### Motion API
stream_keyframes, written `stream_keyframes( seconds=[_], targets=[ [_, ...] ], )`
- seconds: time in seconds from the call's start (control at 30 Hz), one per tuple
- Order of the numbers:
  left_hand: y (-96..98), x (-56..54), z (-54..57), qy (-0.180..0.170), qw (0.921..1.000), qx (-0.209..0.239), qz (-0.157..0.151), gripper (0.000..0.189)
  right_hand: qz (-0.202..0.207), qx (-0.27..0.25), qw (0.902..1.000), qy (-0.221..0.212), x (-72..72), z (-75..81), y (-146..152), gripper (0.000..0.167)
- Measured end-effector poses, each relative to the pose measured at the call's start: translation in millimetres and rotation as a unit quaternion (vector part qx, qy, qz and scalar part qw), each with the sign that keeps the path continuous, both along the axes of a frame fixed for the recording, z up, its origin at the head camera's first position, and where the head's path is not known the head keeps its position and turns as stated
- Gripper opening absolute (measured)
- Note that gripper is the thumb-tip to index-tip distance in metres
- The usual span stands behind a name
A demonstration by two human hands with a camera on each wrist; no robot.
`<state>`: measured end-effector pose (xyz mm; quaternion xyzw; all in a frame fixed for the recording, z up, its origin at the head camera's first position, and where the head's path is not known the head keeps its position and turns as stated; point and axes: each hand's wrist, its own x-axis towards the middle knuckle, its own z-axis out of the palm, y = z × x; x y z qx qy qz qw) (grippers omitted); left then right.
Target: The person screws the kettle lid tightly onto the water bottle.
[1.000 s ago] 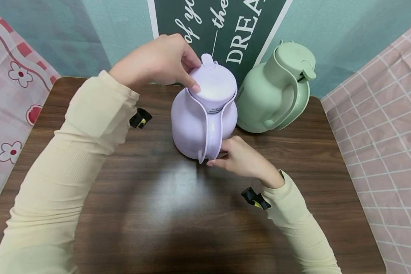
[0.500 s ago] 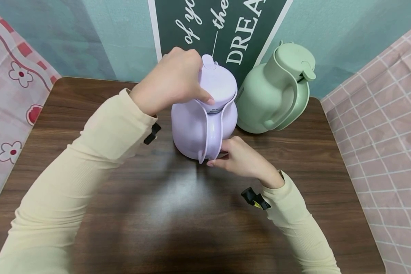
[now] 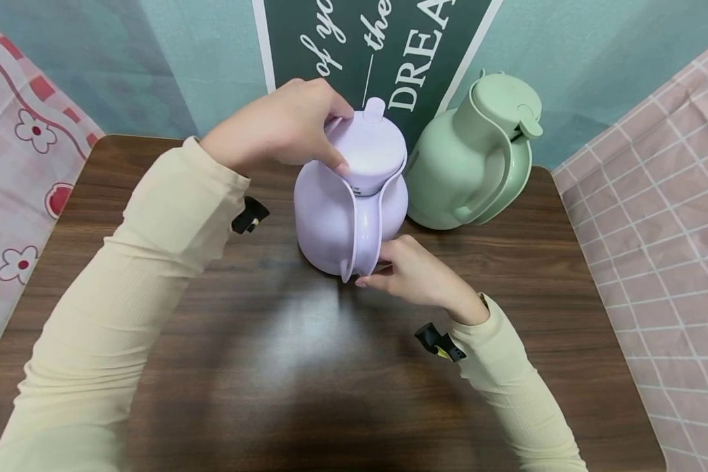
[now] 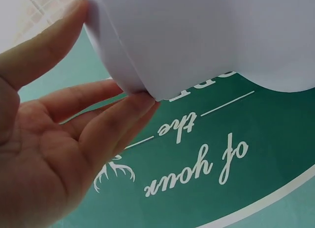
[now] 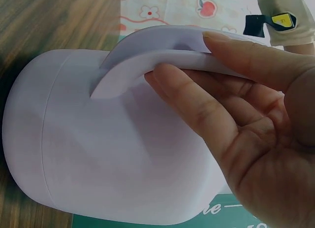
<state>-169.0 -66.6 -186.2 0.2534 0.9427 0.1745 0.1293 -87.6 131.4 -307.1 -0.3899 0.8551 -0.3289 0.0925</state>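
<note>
A lilac vacuum jug stands upright on the wooden table, with its handle toward me. My left hand grips the left side of its round lid, thumb in front and fingers behind. In the left wrist view, thumb and fingertips touch the lid's rim. The lid's small tab points away from me, slightly right. Low on the handle, my right hand pinches between thumb and fingers. The right wrist view shows this pinch on the handle closely.
A pale green jug of similar shape stands just right of the lilac one. Behind both rises a teal backdrop with a dark green lettered panel. Flowered cloth hangs on the left, pink checked cloth on the right.
Half a second ago my left hand swung forward around the lid, toward me and right; now it is back left. The lid's tab has shifted right. My right hand stays put.
</note>
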Motion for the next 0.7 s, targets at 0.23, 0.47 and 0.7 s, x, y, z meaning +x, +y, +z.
stream_keyframes(
  seconds=[0.23, 0.47, 0.7],
  targets=[
    [3.9, 9.4, -1.4, 0.002, 0.9996, 0.0, 0.03, 0.053, 0.001, 0.0, 1.0, 0.005, 0.1, -0.5, 0.1, 0.013],
    [10.7, 20.6, -2.1, 0.023, 0.9974, 0.008, 0.067, 0.062, 0.003, -0.002, 1.0, 0.008, 0.0, -0.1, -0.3, 0.013],
    [4.7, 12.7, -2.1, 0.015, 0.9987, 0.011, 0.048, 0.057, 0.002, -0.001, 1.0, 0.009, 0.2, 0.5, -0.2, 0.012]
  ],
)
